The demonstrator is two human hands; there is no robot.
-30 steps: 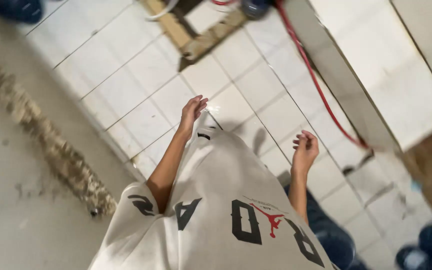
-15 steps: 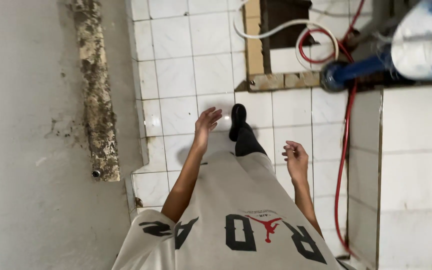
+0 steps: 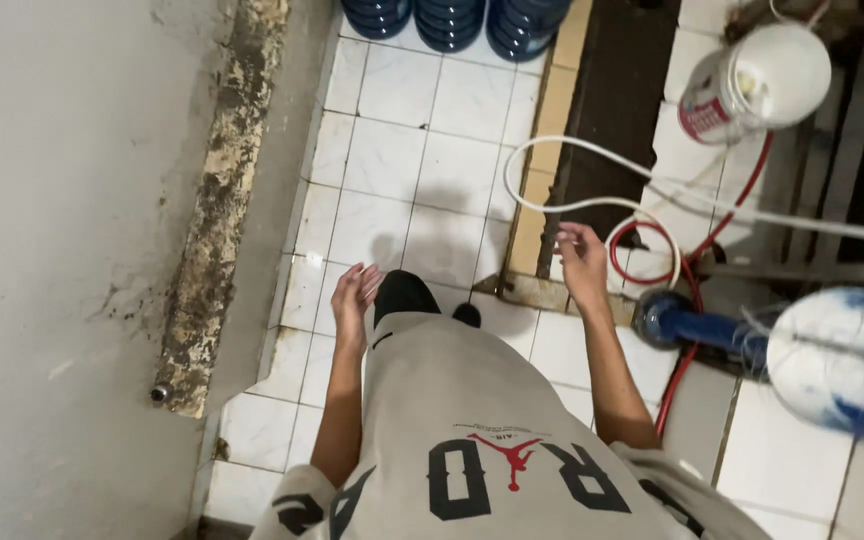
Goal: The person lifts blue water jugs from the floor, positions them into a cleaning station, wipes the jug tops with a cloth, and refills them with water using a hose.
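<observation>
I look down my grey printed shirt (image 3: 472, 430) at a white tiled floor (image 3: 402, 190). My left hand (image 3: 352, 295) hangs open beside my hip, fingers loosely curled, holding nothing. My right hand (image 3: 582, 262) is raised a little in front of me, fingers apart and empty, above a looping white hose (image 3: 572, 205) and close to a coiled red hose (image 3: 697, 250). My dark trouser leg and shoe (image 3: 417, 300) show between the hands.
Several blue water jugs (image 3: 452, 20) stand at the top edge. A white filter housing (image 3: 752, 80) and a blue-and-white canister (image 3: 832, 360) sit at the right. A grey concrete wall (image 3: 62, 260) with a crumbling edge runs down the left.
The view has swung and moved forward over the tiles; jugs and filter equipment have come into sight. Both hands stay empty, with the right one now lifted nearer the hoses.
</observation>
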